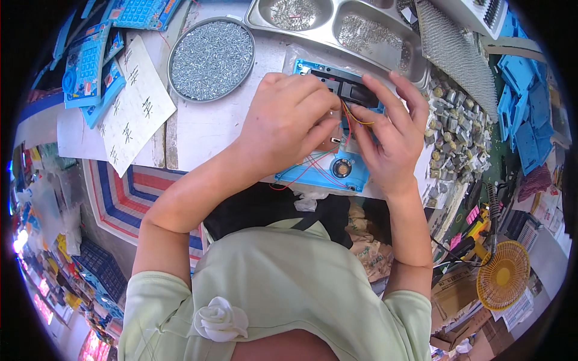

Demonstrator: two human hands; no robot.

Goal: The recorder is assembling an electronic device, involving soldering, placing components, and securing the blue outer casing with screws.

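Observation:
A light-blue plastic housing [355, 178] lies open before me on the bench. In its lower part sits a small round speaker [341, 168], with thin red, green and yellow wires [319, 161] running across the inside. A black part [359, 93] occupies the upper end. My left hand [290, 120] is over the housing's left side, fingers curled in a pinch; its fingertips hide whatever they hold. Along the right side, my right hand [392, 129] has its fingers spread, with thumb and forefinger beside the wires and the other fingers near the black part.
A round tray of small screws [212, 60] stands left of the housing. Beyond it is a metal compartment tray [337, 27] with small parts. Several small motors [454, 135] are heaped at right. Blue printed panels [87, 66] and a marked paper sheet [137, 99] lie at left.

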